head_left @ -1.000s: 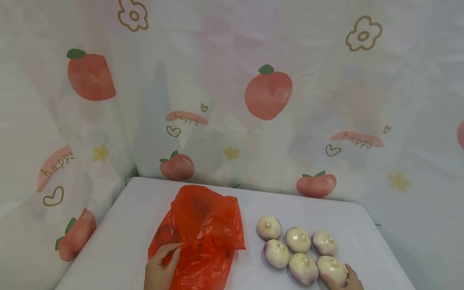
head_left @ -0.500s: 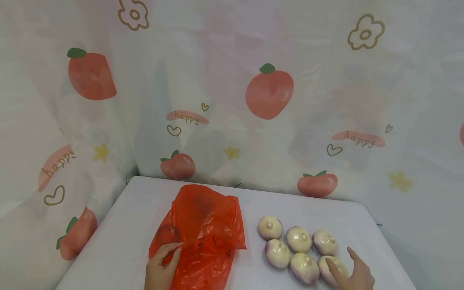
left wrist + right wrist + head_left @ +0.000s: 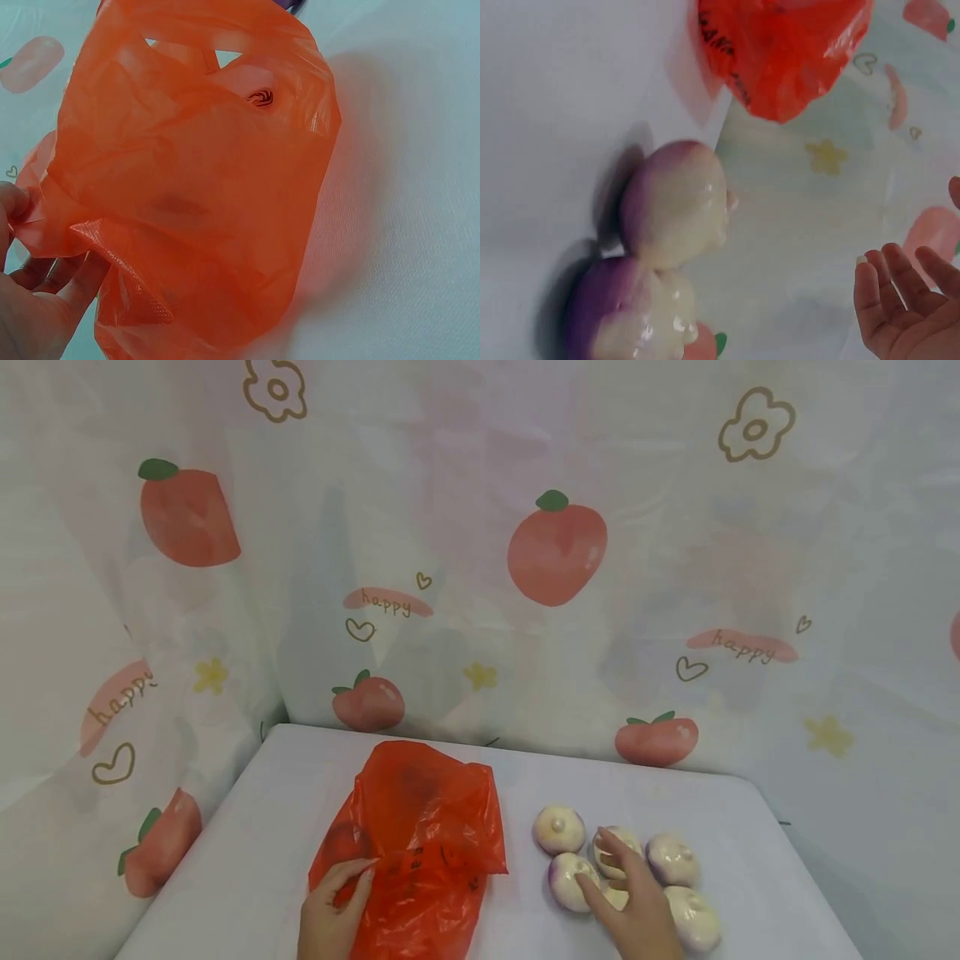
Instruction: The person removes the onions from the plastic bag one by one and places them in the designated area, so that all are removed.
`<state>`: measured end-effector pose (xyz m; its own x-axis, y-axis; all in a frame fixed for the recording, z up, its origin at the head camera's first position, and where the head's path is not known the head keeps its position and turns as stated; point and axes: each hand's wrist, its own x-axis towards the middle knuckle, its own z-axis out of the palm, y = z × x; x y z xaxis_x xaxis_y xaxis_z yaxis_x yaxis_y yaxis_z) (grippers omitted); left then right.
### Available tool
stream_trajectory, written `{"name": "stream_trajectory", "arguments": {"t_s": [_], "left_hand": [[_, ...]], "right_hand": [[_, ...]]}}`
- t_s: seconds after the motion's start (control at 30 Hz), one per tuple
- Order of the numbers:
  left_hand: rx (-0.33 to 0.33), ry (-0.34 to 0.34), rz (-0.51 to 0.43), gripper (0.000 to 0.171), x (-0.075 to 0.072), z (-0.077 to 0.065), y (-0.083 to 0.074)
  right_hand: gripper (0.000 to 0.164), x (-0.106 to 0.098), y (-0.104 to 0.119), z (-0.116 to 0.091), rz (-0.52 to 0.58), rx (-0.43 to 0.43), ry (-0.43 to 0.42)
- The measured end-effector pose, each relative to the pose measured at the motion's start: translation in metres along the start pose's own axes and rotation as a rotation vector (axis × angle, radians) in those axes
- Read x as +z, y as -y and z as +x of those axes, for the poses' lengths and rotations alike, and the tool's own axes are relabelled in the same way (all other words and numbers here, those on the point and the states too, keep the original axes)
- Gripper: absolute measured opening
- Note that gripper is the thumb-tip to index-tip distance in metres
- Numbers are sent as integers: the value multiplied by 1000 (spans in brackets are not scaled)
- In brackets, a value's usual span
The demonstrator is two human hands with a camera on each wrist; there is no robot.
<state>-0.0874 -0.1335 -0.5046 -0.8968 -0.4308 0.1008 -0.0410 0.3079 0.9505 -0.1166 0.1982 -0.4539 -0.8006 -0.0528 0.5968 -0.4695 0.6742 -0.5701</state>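
Observation:
My left hand (image 3: 335, 906) pinches the edge of a red plastic bag (image 3: 431, 902) on the left half of the table. Dark rounded shapes show faintly through the plastic. In the left wrist view the bag (image 3: 202, 165) bulges upright, with fingers (image 3: 86, 281) at its side. To the right sit several cream-and-purple turnips (image 3: 558, 829) in two loose rows. Over them my right hand (image 3: 637, 902) hovers, fingers spread, partly covering the middle ones. From the right wrist, two turnips (image 3: 679, 206) appear side by side, apart from the hand (image 3: 911, 307).
A white table (image 3: 240, 843) carries everything. Behind and to the left hangs a pale cloth backdrop (image 3: 480, 677) printed with fruit, hearts and flowers. The bag lies left of the turnips, with a strip of tabletop between them.
My right hand has let go of the front right turnip, lifted with spread fingers, and shifted left over the middle turnips. My left hand keeps its pinch on the bag.

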Motion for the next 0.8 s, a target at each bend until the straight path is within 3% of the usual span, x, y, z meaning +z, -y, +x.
{"name": "stream_trajectory", "arguments": {"t_s": [0.13,0.2,0.47,0.63,0.8], "left_hand": [[-16,5,-19,11,1,1,2],[-23,9,-19,11,1,1,3],[36,-25,-35,10,1,1,3],[57,-26,-26,10,0,0,2],[46,-12,-32,11,-2,0,1]], "right_hand": [[63,23,17,-2,72,-190,61],[58,32,26,-5,76,-229,123],[43,62,47,-12,71,-227,420],[48,79,59,-9,61,-171,581],[54,95,71,-1,86,37,795]]}}
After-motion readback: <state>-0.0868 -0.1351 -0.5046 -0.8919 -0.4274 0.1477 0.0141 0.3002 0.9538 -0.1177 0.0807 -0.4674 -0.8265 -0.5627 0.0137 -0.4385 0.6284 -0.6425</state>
